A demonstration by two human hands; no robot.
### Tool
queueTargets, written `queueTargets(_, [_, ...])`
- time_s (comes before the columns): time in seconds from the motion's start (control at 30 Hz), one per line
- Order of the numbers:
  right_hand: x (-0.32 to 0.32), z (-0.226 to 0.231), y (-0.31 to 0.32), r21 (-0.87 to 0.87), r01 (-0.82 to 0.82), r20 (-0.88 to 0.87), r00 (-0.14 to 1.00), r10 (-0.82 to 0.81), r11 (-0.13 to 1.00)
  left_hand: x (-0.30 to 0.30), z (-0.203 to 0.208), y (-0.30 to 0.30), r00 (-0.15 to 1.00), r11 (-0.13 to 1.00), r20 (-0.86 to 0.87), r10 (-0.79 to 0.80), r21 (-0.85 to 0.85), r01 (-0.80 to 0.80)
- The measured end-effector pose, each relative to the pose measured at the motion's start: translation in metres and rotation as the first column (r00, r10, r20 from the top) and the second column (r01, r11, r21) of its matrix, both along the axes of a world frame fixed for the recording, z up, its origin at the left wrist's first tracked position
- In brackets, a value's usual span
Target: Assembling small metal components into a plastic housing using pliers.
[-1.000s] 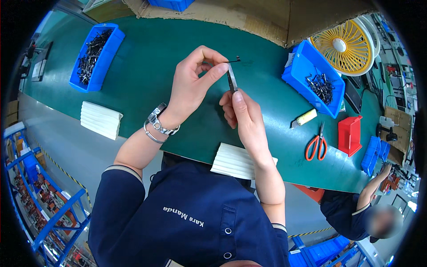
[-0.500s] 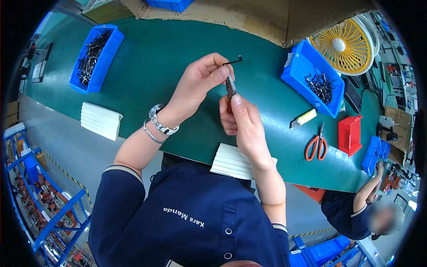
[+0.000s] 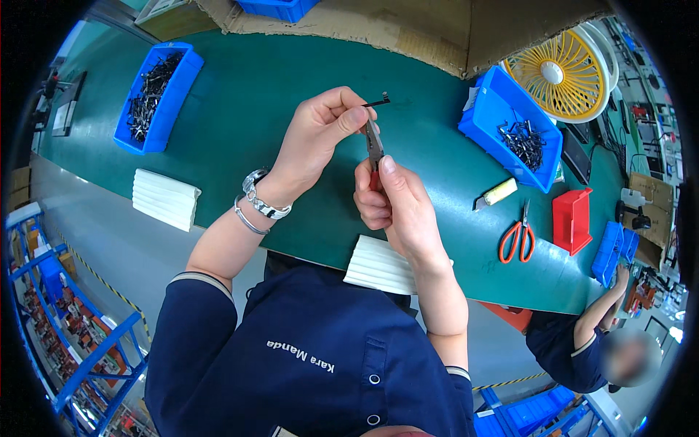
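Note:
Between thumb and fingers, my left hand (image 3: 325,129) pinches a small black part (image 3: 378,102), thin and hooked at its outer end. My right hand (image 3: 397,195) is wrapped round pliers (image 3: 374,149) with red on the handle. Their metal jaws point up at my left fingertips, close under the black part. Whether the jaws touch it, I cannot tell. Both hands are raised over the green table (image 3: 291,73). Below my right wrist a folded white ribbed pad (image 3: 375,266) lies at the table edge.
Blue bins of black parts stand left (image 3: 169,98) and right (image 3: 491,109). Orange-handled scissors (image 3: 518,240), a yellow-handled cutter (image 3: 500,191) and a red bin (image 3: 572,222) lie to the right. A yellow fan (image 3: 551,71) and cardboard (image 3: 408,33) stand behind. A co-worker (image 3: 568,349) sits at right.
My left hand has shifted slightly left with the black part. The pliers have tipped a little and more of their red handle shows in my right hand.

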State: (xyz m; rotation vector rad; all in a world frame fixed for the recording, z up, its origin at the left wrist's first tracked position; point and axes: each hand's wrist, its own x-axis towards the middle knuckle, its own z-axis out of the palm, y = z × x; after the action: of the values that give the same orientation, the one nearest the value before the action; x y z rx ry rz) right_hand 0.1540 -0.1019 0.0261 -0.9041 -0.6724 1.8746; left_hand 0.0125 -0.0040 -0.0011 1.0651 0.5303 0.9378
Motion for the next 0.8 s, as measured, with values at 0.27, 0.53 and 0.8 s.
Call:
queueTargets(0.27, [0.004, -0.010, 0.004, -0.049, 0.013, -0.078, 0.997, -0.017, 0.999, 0.009, 0.005, -0.003, 0.979, 0.978, -0.074, 0.189, 0.097, -0.182])
queueTargets(0.53, [0.005, -0.012, 0.003, 0.069, 0.190, -0.079, 0.980, -0.184, 0.979, 0.015, -0.002, -0.018, 0.981, 0.973, 0.152, -0.118, -0.180, 0.144])
queueTargets(0.8, [0.012, -0.006, 0.001, 0.036, 0.234, -0.120, 0.966, -0.228, 0.972, 0.025, 0.005, -0.023, 0.997, 0.980, -0.021, -0.076, -0.188, 0.070])
